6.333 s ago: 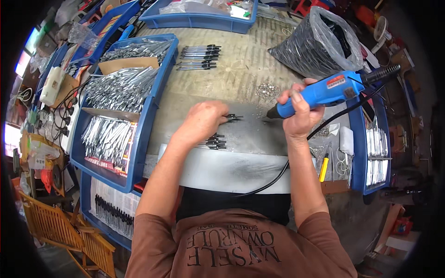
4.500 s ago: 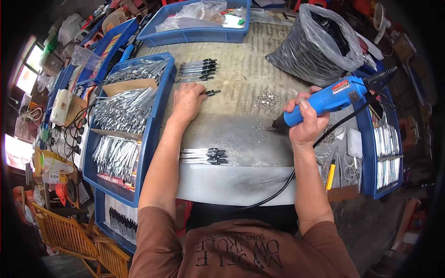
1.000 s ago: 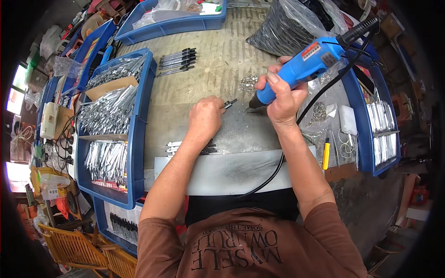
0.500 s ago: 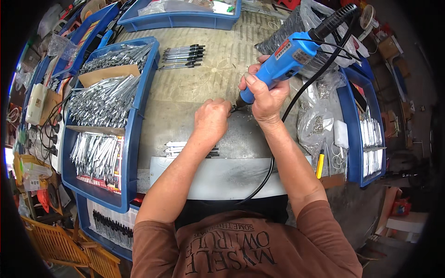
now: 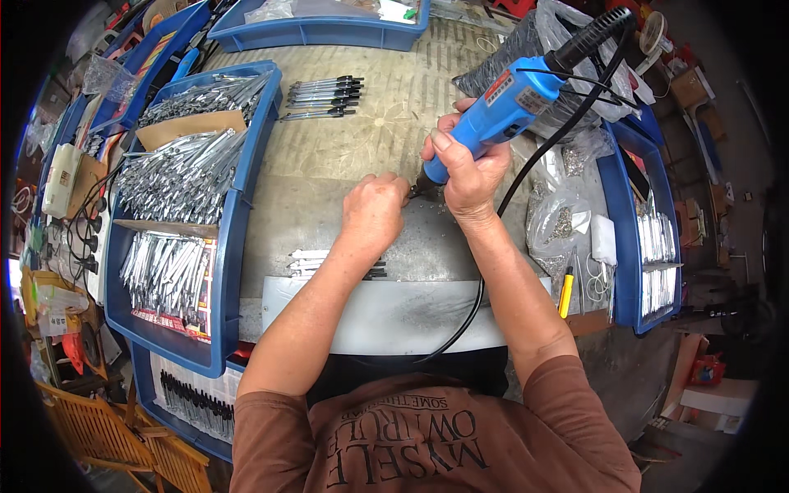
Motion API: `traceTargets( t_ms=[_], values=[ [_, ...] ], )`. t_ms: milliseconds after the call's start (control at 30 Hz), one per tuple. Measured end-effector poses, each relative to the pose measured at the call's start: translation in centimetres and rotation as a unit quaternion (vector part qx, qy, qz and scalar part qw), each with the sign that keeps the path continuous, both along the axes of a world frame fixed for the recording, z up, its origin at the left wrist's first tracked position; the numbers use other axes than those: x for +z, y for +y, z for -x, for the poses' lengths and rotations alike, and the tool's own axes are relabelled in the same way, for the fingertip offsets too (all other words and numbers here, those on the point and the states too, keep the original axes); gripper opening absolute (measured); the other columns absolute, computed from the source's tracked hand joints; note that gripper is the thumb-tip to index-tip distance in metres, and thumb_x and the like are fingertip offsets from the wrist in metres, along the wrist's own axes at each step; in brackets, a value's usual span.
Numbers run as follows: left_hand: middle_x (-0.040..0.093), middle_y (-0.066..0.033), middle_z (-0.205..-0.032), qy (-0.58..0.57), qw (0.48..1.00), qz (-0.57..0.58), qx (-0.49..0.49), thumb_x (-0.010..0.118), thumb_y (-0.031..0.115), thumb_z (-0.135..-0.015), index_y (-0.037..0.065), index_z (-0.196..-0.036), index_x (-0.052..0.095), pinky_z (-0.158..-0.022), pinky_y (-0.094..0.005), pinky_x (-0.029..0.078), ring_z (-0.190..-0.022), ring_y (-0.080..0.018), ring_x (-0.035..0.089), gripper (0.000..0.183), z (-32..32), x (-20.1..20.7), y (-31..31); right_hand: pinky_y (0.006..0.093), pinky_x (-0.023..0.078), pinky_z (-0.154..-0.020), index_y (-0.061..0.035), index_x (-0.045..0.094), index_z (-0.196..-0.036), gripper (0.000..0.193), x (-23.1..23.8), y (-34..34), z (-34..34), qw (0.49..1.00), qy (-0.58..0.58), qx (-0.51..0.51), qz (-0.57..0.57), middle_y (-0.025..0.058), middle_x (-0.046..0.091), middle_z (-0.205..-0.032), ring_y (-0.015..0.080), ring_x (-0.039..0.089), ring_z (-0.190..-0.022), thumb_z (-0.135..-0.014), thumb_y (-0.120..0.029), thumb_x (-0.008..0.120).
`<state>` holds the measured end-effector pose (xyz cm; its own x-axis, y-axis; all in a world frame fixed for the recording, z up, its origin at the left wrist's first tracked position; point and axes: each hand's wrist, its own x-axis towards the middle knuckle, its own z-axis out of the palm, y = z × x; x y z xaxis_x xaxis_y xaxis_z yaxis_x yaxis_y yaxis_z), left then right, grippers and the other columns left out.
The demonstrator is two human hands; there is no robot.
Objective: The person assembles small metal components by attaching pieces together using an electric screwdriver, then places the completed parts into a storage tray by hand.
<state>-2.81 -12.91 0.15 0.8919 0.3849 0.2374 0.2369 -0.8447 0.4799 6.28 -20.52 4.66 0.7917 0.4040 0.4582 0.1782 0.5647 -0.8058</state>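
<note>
My right hand (image 5: 472, 177) is wrapped round a blue electric screwdriver (image 5: 503, 107), tilted with its dark tip down to the left. That tip meets the fingertips of my left hand (image 5: 374, 209), which is closed in a pinch above the table. Whatever lies between those fingers is hidden by the hand. Beyond my left hand, several pen-like pieces (image 5: 325, 97) with black ends lie in a neat row. Under my left forearm, several white and silver slim pieces (image 5: 308, 261) show partly.
On the left a blue bin (image 5: 267, 123) holds heaps of slim metallic pieces. Another blue bin (image 5: 608, 197) stands at right, beside plastic bags of small parts (image 5: 559, 226) and a yellow-handled tool (image 5: 566, 294). A black cable (image 5: 526, 181) hangs past my right forearm. A pale board (image 5: 411, 316) lines the near edge.
Almost nothing differs. The view has shifted very slightly, and both hands keep their places with the screwdriver tip at my left fingertips.
</note>
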Motion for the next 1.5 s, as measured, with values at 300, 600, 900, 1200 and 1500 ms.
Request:
traceTargets(
  t_ms=[300,600,900,1200,1500],
  values=[
    [0.057,-0.0095,-0.076,-0.003,1.0,0.012,-0.004,0.055,0.002,-0.068,0.006,-0.07,0.057,-0.066,-0.0415,0.046,-0.077,-0.0297,0.055,0.004,0.0,0.0,0.1,0.026,0.044,-0.049,0.0006,0.044,-0.102,0.037,-0.6,1.3,0.2,0.996,-0.051,-0.011,0.068,0.0066,0.053,-0.075,0.0132,0.053,-0.055,-0.068,-0.001,0.06],
    [0.057,-0.0103,-0.077,-0.004,1.0,0.011,-0.009,0.054,-0.002,-0.065,0.005,-0.072,0.056,-0.066,-0.0413,0.046,-0.076,-0.0301,0.055,0.009,-0.1,0.1,0.1,0.0247,0.045,-0.05,-0.001,0.046,-0.098,0.034,-0.7,1.7,-0.2,0.987,-0.103,-0.01,0.126,0.0043,0.053,-0.075,0.0115,0.053,-0.056,-0.068,0.0,0.062],
    [0.056,-0.0133,-0.075,-0.04,0.999,0.02,-0.028,0.059,0.005,-0.071,0.002,-0.074,0.057,-0.066,-0.0425,0.043,-0.076,-0.0332,0.054,0.005,0.2,-0.2,0.5,0.0282,0.046,-0.051,0.0025,0.044,-0.105,0.041,0.5,-0.8,0.3,0.999,-0.03,-0.03,0.004,0.0071,0.052,-0.073,0.0155,0.053,-0.054,-0.068,-0.003,0.062],
    [0.056,-0.0118,-0.074,-0.041,0.999,-0.008,-0.01,0.061,0.008,-0.07,0.002,-0.072,0.056,-0.065,-0.0418,0.044,-0.077,-0.0316,0.055,0.008,0.1,0.0,0.8,0.0282,0.048,-0.054,0.0037,0.041,-0.107,0.044,1.9,-2.5,0.1,0.999,0.008,-0.011,-0.04,0.0068,0.051,-0.076,0.0132,0.053,-0.061,-0.069,-0.003,0.061],
    [0.056,-0.0108,-0.074,-0.02,0.999,-0.037,-0.021,0.061,0.008,-0.07,0.003,-0.072,0.057,-0.065,-0.0419,0.044,-0.077,-0.0315,0.055,0.007,-0.1,-0.2,0.7,0.0282,0.048,-0.053,0.0033,0.041,-0.106,0.042,1.3,-2.4,-0.2,0.999,0.018,-0.024,-0.037,0.0068,0.051,-0.076,0.013,0.052,-0.061,-0.069,-0.002,0.06]
  ],
)
